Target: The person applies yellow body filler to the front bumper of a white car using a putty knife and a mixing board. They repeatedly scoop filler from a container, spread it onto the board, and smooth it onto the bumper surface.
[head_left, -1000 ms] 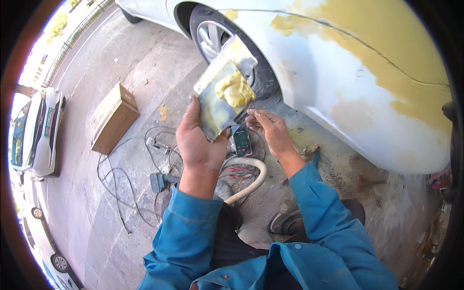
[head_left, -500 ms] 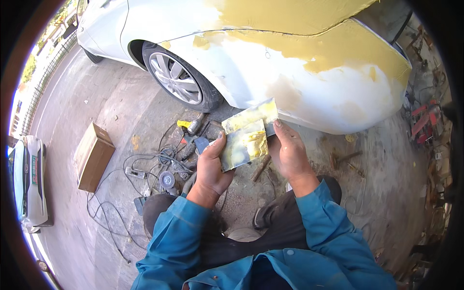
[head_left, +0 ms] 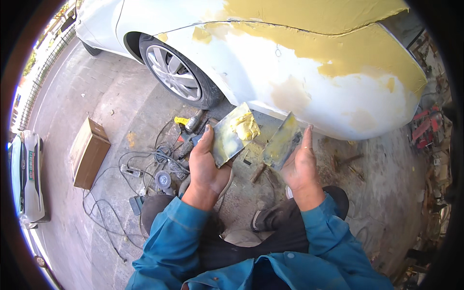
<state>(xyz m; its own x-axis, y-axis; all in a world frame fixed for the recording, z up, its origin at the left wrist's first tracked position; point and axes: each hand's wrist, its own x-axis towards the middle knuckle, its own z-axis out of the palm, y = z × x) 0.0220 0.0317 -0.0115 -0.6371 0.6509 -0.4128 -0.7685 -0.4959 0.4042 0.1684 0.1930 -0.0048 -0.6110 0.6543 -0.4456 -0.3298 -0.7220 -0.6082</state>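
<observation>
My left hand (head_left: 208,166) is closed on a flat filler spreader (head_left: 226,145), thumb on its near face. A thick lump of yellow body filler (head_left: 245,126) sits toward that spreader's upper right corner. In my right hand (head_left: 303,166) a second smeared spreader (head_left: 281,141) is gripped, tilted and apart from the first, its far side partly behind the fingers. Both are in front of my knees. Beyond them stands a white car (head_left: 333,94), its rear part coated with broad yellow filler patches (head_left: 348,55).
A power tool with a yellow part (head_left: 193,122), tangled cables (head_left: 162,154) and a round grinder-like tool (head_left: 163,180) lie on the floor at left. Farther left are a cardboard box (head_left: 92,153) and another car (head_left: 30,176). Red metal gear (head_left: 425,126) and clutter line the right edge.
The two spreaders, overlapping before, are now apart. My right hand has moved right with its spreader, and the filler lump now sits higher on the left one. The view has shifted slightly.
</observation>
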